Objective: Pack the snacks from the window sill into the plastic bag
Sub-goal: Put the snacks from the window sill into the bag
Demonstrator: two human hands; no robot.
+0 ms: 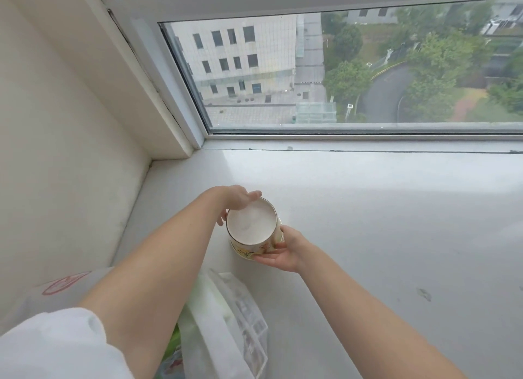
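Inspecting the window sill [382,223], we find one snack item in hand: a round cardboard snack tub with a white lid and yellow printed side [252,226], standing upright near the sill's left end, about midway between the window frame and the sill's near edge. Its long axis runs vertically, lid facing up toward the camera.

The left hand [236,202] lies over the tub's far-left rim, fingers curved down along the side and one finger reaching along the top edge. The right hand [278,251] grips the near-right lower wall, thumb on the printed side and fingers curled under toward the base. We judge both hands to be grasping the tub from opposite sides; whether the base is touching the sill cannot be told.

The translucent white plastic bag [226,316] lies nearer the person, at the sill's near-left edge, directly below the left forearm, with green packaging visible inside. Its mouth is not clearly visible.

We judge the deciding relation to be this: the bag lies toward the person and slightly left of the tub, so the tub must travel back along the forearms. Both hands are equally engaged; the left arm overlies the bag.
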